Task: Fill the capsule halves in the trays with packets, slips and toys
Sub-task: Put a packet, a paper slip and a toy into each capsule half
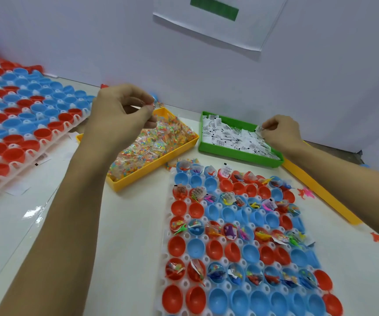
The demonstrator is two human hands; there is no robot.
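A person's two bare arms reach up the frame over a white tabletop (124, 236). At lower right lies a white tray (164, 265) of red and blue capsule halves (216, 248). Alternate rows hold packets, slips and small toys; the rows between are bare, so this tray looks about half filled. At upper centre, the left hand (118, 115) pinches a clear packet (154, 105) of coloured beads above the yellow bin (138, 182) of such packets. Right of it, the right hand (279, 133) pinches a white paper slip (259, 129) at the edge of the green bin (241, 156) of slips. At upper left, further trays (24, 142) of capsule halves appear empty, so much filling is judged to remain.
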